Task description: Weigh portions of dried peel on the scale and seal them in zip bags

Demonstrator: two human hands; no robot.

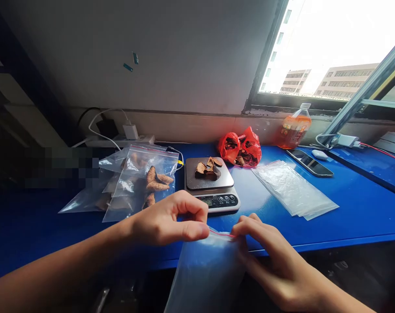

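Note:
A clear zip-lock bag (210, 269) with a red seal line hangs in front of the blue table edge. My left hand (177, 219) pinches its top left corner between thumb and curled fingers. On the other top corner, my right hand (269, 256) grips the bag near the red strip. Nothing shows inside this bag. Just beyond my hands stands a digital kitchen scale (230, 202), its display partly covered by my left hand. Several brown, curved dried pieces (208, 169) lie on its metal plate.
Filled zip-lock bags (122, 195) with brown pieces lie left of the scale. Behind it sits a red plastic bag (254, 145) of dried pieces. Flat clear bags (291, 191), a phone (310, 163), an earbud case (319, 154) and a drink bottle (293, 128) are to the right.

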